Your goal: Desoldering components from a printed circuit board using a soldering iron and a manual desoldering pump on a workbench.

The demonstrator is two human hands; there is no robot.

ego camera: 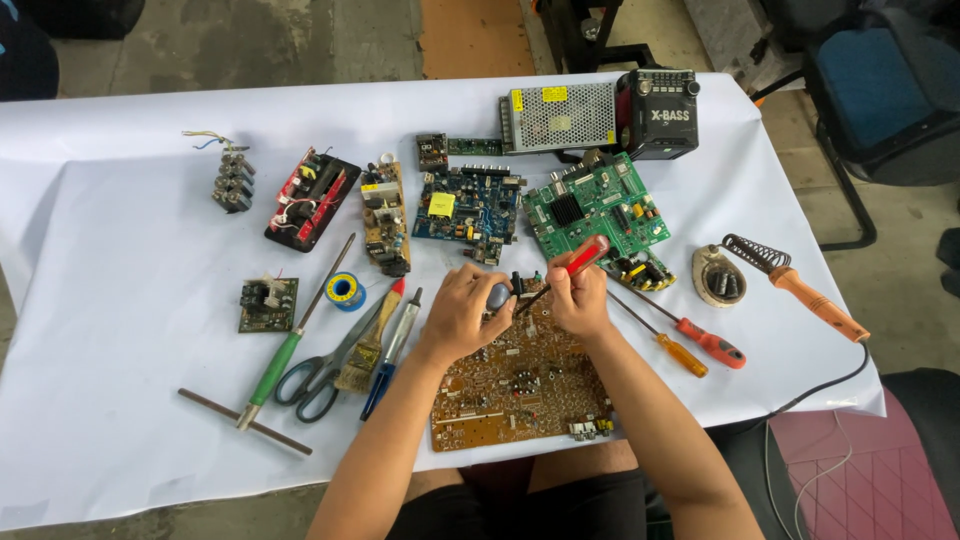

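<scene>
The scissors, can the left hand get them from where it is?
Probably yes. The scissors lie just left of the left hand, with only a brush resting across them and a blue pen-shaped tool between. But that hand is pressing on the brown board now.

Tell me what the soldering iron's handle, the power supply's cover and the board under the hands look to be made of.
Soldering iron handle: probably plastic, though wood cannot be ruled out; smooth, matte orange. Power supply cover: looks like sheet metal, silvery grey and perforated with a grid of small holes. Brown circuit board: seemingly phenolic or paper laminate, dull tan-brown with fine traces; the left hand rests on it.
</scene>
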